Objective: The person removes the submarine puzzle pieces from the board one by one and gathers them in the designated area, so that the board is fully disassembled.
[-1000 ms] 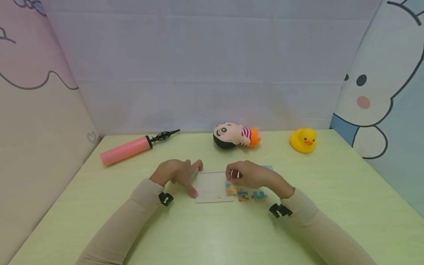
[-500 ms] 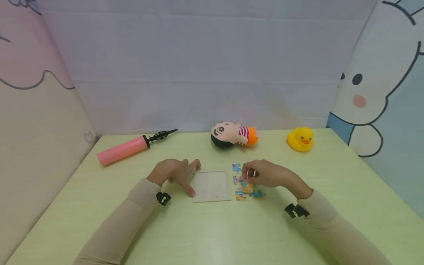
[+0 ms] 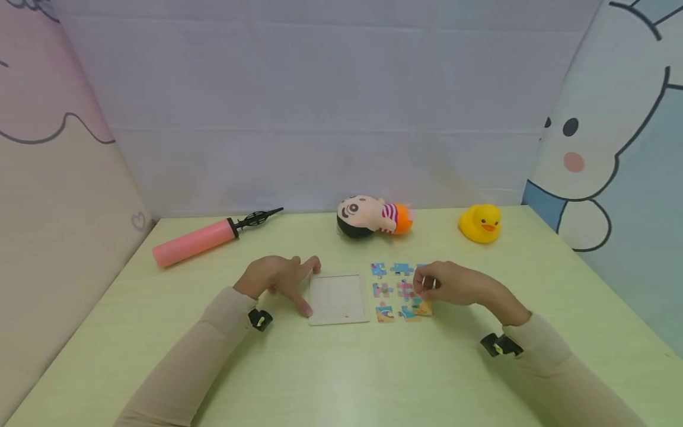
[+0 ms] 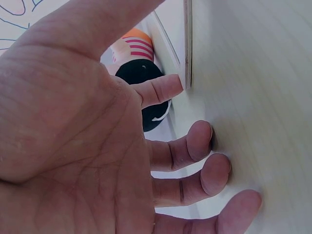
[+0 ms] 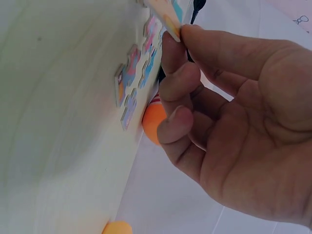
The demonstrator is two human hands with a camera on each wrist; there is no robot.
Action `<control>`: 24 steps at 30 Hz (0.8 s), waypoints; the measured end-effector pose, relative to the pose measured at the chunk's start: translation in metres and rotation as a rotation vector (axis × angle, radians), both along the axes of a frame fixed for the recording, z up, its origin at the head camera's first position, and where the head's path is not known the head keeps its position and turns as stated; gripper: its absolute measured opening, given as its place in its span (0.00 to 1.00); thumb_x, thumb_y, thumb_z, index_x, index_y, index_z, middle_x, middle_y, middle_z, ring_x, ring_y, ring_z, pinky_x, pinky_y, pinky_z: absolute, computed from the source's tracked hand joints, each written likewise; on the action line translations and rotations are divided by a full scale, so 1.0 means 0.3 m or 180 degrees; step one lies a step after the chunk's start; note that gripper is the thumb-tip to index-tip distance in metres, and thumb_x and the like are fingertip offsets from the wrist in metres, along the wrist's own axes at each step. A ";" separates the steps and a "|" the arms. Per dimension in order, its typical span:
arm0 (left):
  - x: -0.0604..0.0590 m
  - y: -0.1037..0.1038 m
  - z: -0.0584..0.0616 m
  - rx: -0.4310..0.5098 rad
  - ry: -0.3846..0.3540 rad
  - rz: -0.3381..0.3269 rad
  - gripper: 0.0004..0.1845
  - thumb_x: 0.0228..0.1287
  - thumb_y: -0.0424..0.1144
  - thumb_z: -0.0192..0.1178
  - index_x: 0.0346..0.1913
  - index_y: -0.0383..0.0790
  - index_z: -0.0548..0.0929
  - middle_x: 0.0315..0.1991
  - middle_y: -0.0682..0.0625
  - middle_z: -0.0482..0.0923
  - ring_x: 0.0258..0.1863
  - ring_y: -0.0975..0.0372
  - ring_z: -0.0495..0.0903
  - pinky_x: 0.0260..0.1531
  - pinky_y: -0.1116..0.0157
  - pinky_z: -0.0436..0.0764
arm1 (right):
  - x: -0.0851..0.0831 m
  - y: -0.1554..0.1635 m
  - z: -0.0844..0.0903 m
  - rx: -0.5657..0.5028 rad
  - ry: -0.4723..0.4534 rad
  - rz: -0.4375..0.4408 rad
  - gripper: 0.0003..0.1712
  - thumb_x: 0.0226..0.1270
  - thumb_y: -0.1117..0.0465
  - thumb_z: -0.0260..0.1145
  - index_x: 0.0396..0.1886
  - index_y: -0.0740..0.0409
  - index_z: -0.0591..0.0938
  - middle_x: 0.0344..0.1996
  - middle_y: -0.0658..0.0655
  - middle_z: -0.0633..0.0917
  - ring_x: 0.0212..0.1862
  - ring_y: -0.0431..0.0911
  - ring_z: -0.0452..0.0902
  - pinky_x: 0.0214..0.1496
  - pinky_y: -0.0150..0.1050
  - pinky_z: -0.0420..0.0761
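Between thumb and forefinger, my right hand (image 3: 461, 286) pinches a yellow-orange jigsaw puzzle piece (image 3: 424, 308); in the right wrist view the same piece (image 5: 168, 22) is tilted near the fingertips. Several other puzzle pieces (image 3: 384, 314) lie in loose rows just under and left of that hand, some partly covered by it. My left hand (image 3: 280, 277) is spread at the left side of a shallow pale puzzle tray (image 3: 338, 299), thumb by the near corner. The left wrist view has a fingertip against the tray edge (image 4: 187, 58), other fingertips down on the table.
A pink hand pump (image 3: 194, 243) with a black nozzle lies back left. A doll (image 3: 373, 217) with a striped top lies at the back middle. At the back right sits a yellow rubber duck (image 3: 480, 224). Cloth walls (image 3: 341, 118) close off the table's rear and sides.
My right hand has moved right, away from the tray's right edge and over the puzzle pieces, carrying the pinched piece. More loose pieces show now. The left hand has stayed at the tray.
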State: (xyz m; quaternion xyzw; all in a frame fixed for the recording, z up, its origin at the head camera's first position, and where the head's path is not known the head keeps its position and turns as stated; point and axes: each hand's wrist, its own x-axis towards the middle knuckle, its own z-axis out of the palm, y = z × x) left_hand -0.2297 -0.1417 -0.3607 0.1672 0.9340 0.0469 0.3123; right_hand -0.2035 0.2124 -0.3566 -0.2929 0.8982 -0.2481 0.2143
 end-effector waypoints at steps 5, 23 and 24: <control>-0.005 -0.002 -0.003 0.0029 -0.0017 -0.0021 0.47 0.46 0.63 0.76 0.65 0.58 0.59 0.50 0.44 0.65 0.31 0.55 0.73 0.25 0.63 0.71 | 0.007 0.026 -0.002 -0.0016 -0.0077 -0.0006 0.05 0.69 0.67 0.66 0.36 0.55 0.78 0.31 0.49 0.79 0.36 0.44 0.73 0.39 0.38 0.74; 0.006 0.003 0.007 0.0040 -0.0029 -0.0017 0.46 0.48 0.62 0.76 0.65 0.57 0.60 0.50 0.44 0.65 0.24 0.57 0.69 0.22 0.64 0.69 | 0.008 0.038 -0.024 0.0104 -0.0320 -0.0190 0.06 0.68 0.69 0.66 0.35 0.55 0.79 0.32 0.51 0.78 0.38 0.46 0.73 0.39 0.40 0.74; 0.006 0.002 0.007 0.0038 -0.0021 -0.0029 0.46 0.48 0.62 0.76 0.65 0.57 0.60 0.50 0.44 0.65 0.23 0.57 0.68 0.22 0.64 0.69 | 0.007 0.038 -0.025 0.0109 -0.0321 -0.0200 0.06 0.68 0.69 0.66 0.35 0.55 0.79 0.32 0.51 0.78 0.37 0.46 0.73 0.39 0.40 0.73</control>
